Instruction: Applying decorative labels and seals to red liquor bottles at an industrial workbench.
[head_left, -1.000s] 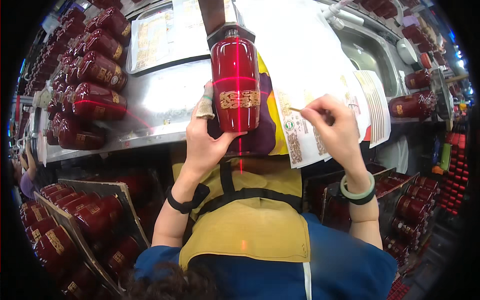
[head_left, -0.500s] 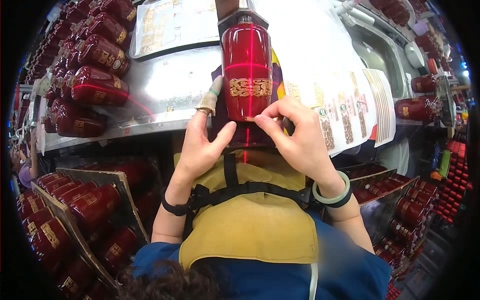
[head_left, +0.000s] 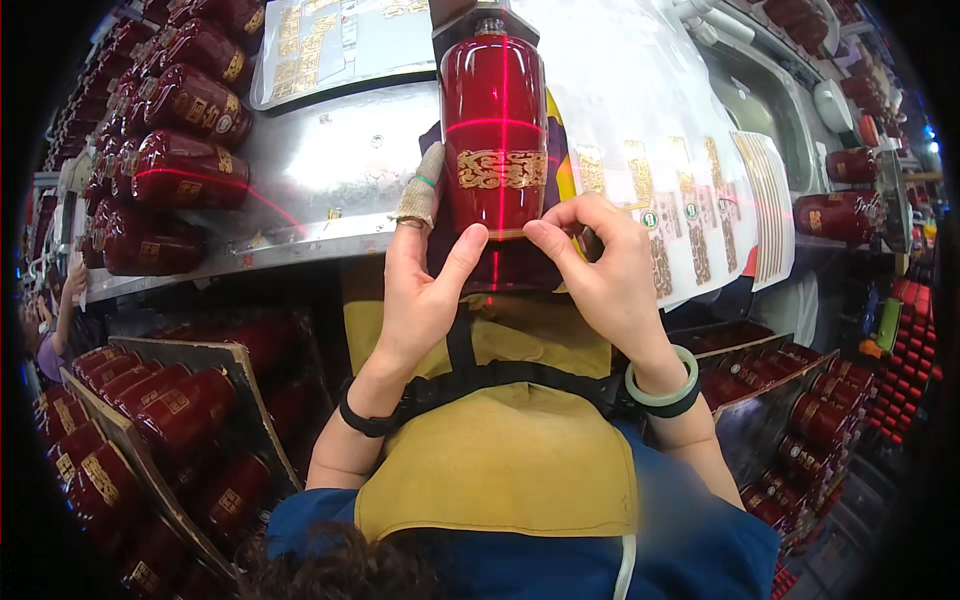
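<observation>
A glossy red bottle (head_left: 493,100) lies in front of me, neck pointing away, with an ornate gold band (head_left: 500,169) round its lower body. Red light lines cross it. A thin gold strip (head_left: 508,233) runs along its base edge. My left hand (head_left: 424,275) is open at the bottle's lower left; the index finger, in a cloth finger cover (head_left: 419,190), lies along its side and the thumb reaches the base edge. At the lower right corner my right hand (head_left: 607,265) has thumb and forefinger closed at the strip's end. Its other fingers are partly hidden.
White sheets of gold decals (head_left: 690,235) lie on the right, with a sheet of gold strips (head_left: 765,200) beside them. A decal tray (head_left: 345,50) is at far left. Many red bottles (head_left: 190,170) stand left; crates of bottles (head_left: 165,400) flank me. A metal sink (head_left: 765,115) is far right.
My left thumb has shifted up and right to the bottle's base edge. My right fingertips have moved slightly up and right. The view has shifted a little.
</observation>
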